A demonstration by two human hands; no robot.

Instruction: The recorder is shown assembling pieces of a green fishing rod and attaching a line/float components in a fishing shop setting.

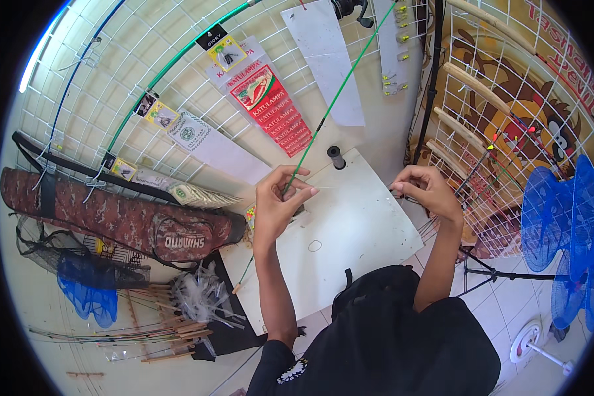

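A thin green fishing rod [340, 98] slants from the top of the view down to its small cork-coloured butt [237, 288] at the table's left edge. My left hand [280, 201] is closed around the rod, with thumb and index finger curled towards each other. My right hand [429, 190] is held off to the right, its thumb and fingertips pinched together. A faint, thin fishing line [353, 189] stretches between the two hands over the white table [356, 231]. What lies inside the right fingertips is too small to make out clearly.
On the table's far edge stands a dark spool [336, 157]. A small ring shape [315, 245] shows on the tabletop. Wire racks with packets [270, 99] and rods rise behind. A camouflage rod bag [125, 214] hangs left; blue nets [567, 231] hang right.
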